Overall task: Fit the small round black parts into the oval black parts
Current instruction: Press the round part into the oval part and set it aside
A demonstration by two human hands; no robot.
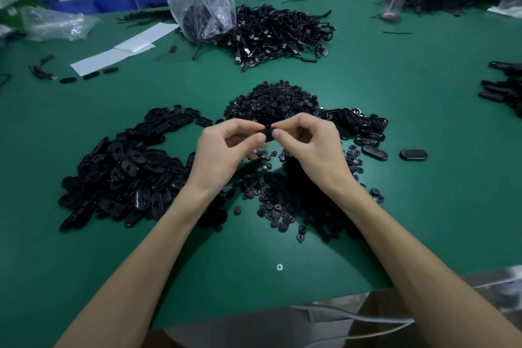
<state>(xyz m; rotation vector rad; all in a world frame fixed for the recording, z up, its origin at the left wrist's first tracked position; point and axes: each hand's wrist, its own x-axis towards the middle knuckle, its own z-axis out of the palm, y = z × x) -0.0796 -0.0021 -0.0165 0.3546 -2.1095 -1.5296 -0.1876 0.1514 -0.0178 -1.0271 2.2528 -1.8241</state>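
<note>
In the head view this looks like the fitting step: the left hand (226, 147) and the right hand (308, 144) meet above the green table (409, 220), each with fingers curled, pinching one small black piece (269, 133) from its own side between thumb and first finger. The piece is mostly hidden, so I cannot tell which part is which. Next I think it needs a firm squeeze until the round bit sits flat; spare round parts (272, 102) lie heaped just behind the hands, and oval parts (127, 167) are piled to the left.
</note>
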